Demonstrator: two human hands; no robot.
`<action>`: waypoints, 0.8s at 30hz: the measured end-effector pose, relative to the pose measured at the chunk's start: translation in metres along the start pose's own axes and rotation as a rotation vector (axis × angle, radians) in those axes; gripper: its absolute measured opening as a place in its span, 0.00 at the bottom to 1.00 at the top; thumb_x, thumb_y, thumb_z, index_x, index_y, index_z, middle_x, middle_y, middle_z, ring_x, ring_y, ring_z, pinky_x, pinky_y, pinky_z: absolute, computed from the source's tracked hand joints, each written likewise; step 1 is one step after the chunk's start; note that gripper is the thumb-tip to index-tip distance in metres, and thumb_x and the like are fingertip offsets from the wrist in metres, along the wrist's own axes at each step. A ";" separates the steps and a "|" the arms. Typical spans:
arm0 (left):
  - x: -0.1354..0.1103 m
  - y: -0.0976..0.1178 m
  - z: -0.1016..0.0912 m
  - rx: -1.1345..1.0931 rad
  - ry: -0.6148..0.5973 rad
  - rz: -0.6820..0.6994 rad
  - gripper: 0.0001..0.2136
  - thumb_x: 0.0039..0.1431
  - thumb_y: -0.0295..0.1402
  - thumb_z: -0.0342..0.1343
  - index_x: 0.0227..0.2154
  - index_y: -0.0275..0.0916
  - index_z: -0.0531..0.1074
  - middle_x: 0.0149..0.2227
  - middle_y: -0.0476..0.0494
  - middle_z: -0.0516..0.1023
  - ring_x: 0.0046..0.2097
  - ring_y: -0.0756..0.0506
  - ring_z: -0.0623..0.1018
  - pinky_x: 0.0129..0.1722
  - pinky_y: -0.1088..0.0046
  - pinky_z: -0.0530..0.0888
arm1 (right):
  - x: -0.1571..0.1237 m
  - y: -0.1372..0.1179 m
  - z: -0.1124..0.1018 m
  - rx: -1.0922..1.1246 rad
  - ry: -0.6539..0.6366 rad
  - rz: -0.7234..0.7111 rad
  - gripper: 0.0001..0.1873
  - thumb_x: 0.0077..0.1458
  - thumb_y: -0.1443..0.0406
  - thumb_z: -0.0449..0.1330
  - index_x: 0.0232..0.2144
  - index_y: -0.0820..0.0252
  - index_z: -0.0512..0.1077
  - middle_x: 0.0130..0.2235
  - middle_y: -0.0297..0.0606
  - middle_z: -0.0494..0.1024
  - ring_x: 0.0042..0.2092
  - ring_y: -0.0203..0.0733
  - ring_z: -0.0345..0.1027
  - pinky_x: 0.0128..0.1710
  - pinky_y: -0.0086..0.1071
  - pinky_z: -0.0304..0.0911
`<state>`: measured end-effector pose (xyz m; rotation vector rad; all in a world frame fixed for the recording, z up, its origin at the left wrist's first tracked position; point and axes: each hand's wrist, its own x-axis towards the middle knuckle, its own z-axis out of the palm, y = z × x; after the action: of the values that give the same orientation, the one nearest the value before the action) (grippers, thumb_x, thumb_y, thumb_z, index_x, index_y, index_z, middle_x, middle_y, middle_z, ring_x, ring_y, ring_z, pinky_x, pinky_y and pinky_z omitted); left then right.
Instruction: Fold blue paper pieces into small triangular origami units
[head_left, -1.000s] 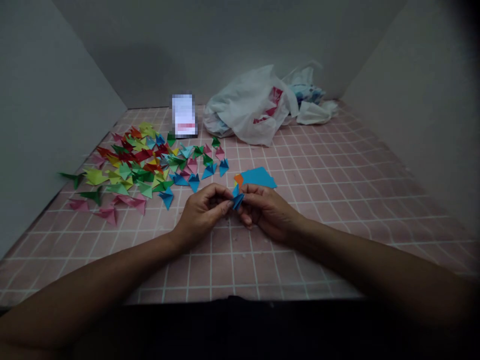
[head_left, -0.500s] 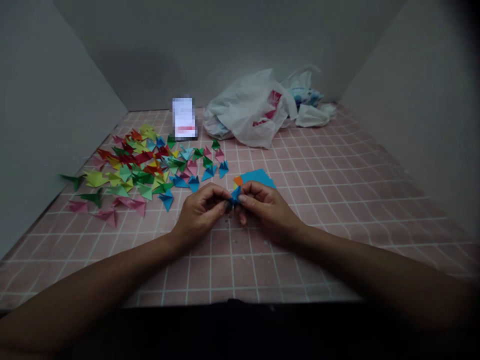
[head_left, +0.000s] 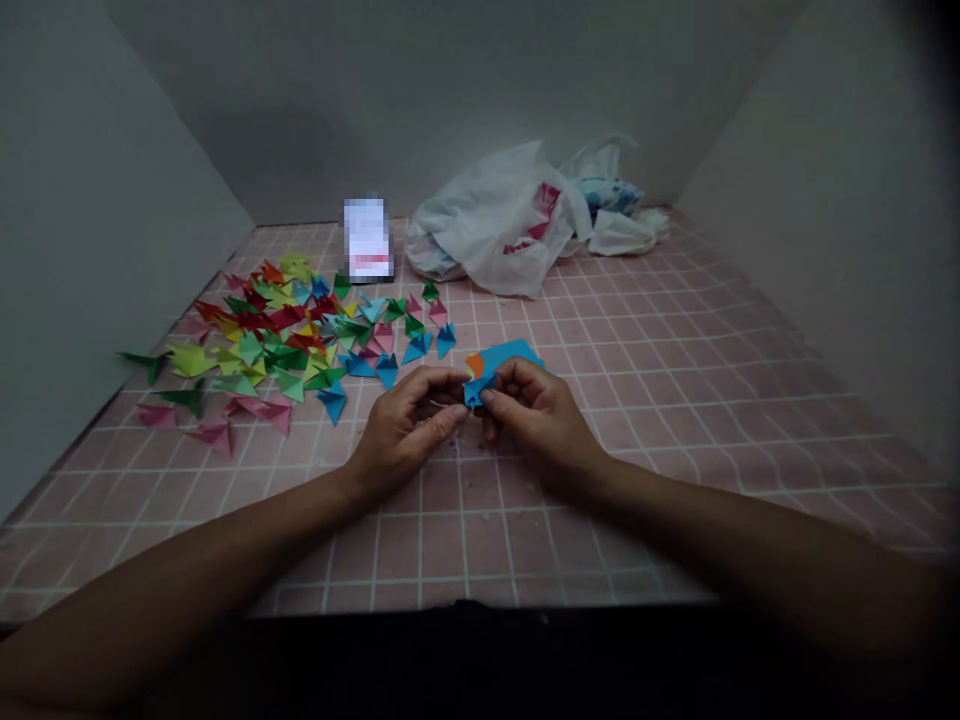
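Both hands meet over the pink checked cloth (head_left: 675,400) near the middle. My left hand (head_left: 405,425) and my right hand (head_left: 536,415) pinch a small folded blue paper piece (head_left: 474,392) between their fingertips; most of it is hidden by the fingers. Just behind the hands lies a stack of flat blue paper sheets (head_left: 514,354) with an orange sheet (head_left: 475,364) peeking out at its left edge.
A spread of several folded paper triangles (head_left: 285,335) in red, green, yellow, pink and blue covers the left side. A white plastic bag (head_left: 510,225) lies at the back, with a small blurred card (head_left: 367,238) standing to its left. Grey walls close in left, right and behind.
The hands have shifted slightly farther from me with the blue piece, and the fingers have closed tighter round it so less of it shows.
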<state>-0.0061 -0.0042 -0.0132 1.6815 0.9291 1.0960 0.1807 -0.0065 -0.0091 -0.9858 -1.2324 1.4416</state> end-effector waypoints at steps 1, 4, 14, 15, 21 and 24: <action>0.000 -0.001 0.001 -0.037 0.006 -0.013 0.15 0.59 0.33 0.65 0.48 0.40 0.74 0.46 0.41 0.78 0.43 0.46 0.81 0.44 0.69 0.80 | 0.000 0.000 0.000 0.001 0.013 -0.008 0.10 0.56 0.64 0.64 0.28 0.55 0.65 0.21 0.26 0.72 0.23 0.33 0.67 0.25 0.29 0.63; -0.001 -0.002 0.004 -0.034 0.058 -0.007 0.17 0.54 0.31 0.69 0.45 0.40 0.73 0.44 0.44 0.77 0.43 0.46 0.81 0.44 0.70 0.80 | -0.001 0.001 0.001 0.001 0.017 -0.023 0.12 0.56 0.63 0.66 0.28 0.54 0.64 0.21 0.25 0.71 0.23 0.33 0.66 0.25 0.30 0.63; 0.004 0.000 -0.002 -0.135 0.076 -0.080 0.07 0.60 0.32 0.64 0.40 0.39 0.76 0.37 0.47 0.79 0.37 0.49 0.80 0.41 0.73 0.78 | -0.002 0.003 -0.002 -0.049 -0.128 -0.053 0.04 0.59 0.64 0.62 0.34 0.57 0.70 0.29 0.29 0.73 0.25 0.31 0.67 0.26 0.30 0.63; 0.005 0.000 -0.003 -0.144 0.064 -0.089 0.07 0.60 0.32 0.64 0.39 0.38 0.76 0.37 0.47 0.79 0.38 0.49 0.80 0.41 0.74 0.78 | -0.002 0.003 -0.002 -0.036 -0.117 -0.048 0.04 0.59 0.64 0.62 0.35 0.56 0.69 0.30 0.29 0.72 0.25 0.31 0.66 0.26 0.30 0.63; 0.007 0.004 -0.006 -0.114 -0.016 -0.097 0.04 0.61 0.30 0.61 0.38 0.38 0.76 0.39 0.45 0.78 0.40 0.48 0.79 0.42 0.72 0.79 | 0.000 0.006 -0.003 0.059 -0.128 -0.043 0.12 0.59 0.60 0.66 0.43 0.54 0.69 0.28 0.27 0.73 0.25 0.33 0.68 0.27 0.30 0.65; 0.008 0.006 -0.008 -0.124 -0.070 -0.100 0.03 0.61 0.30 0.59 0.37 0.38 0.75 0.36 0.46 0.77 0.38 0.48 0.79 0.41 0.71 0.79 | 0.001 0.007 -0.004 0.093 -0.190 -0.036 0.13 0.60 0.57 0.66 0.43 0.54 0.71 0.27 0.28 0.74 0.25 0.34 0.68 0.28 0.30 0.66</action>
<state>-0.0101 0.0029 -0.0039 1.5461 0.8736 1.0017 0.1834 -0.0044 -0.0167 -0.7743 -1.2999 1.5774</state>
